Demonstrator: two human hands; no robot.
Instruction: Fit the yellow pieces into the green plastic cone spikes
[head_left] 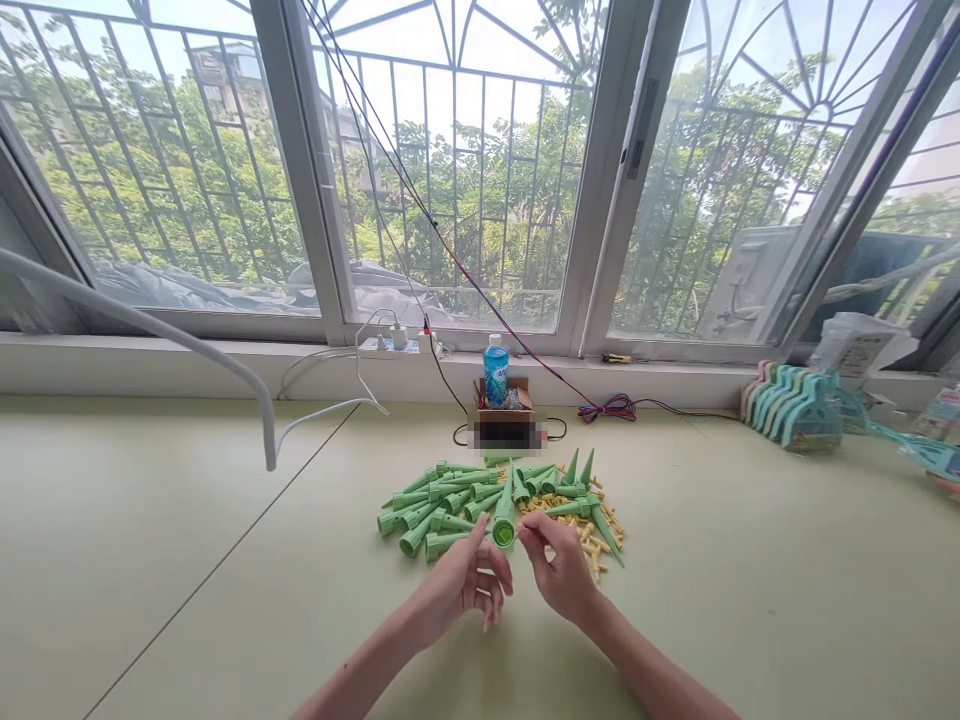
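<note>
A pile of green plastic cone spikes [442, 497] lies on the pale green table [150, 560], with several small yellow pieces [600, 545] scattered on its right side. My left hand [465, 580] and my right hand [559, 570] meet just in front of the pile. Between their fingertips is one green cone [504, 515], its round open end facing me. The left thumb and forefinger pinch its rim; the right fingers are pinched at its right side, and anything small in them is hidden.
A small cardboard box [504, 415] with a blue water bottle [495, 368] stands behind the pile by the window sill. Cables and a power strip [397, 343] run along the sill. Stacked teal and pink hangers [795, 405] lie at the far right. A white tube [247, 385] arches over the left.
</note>
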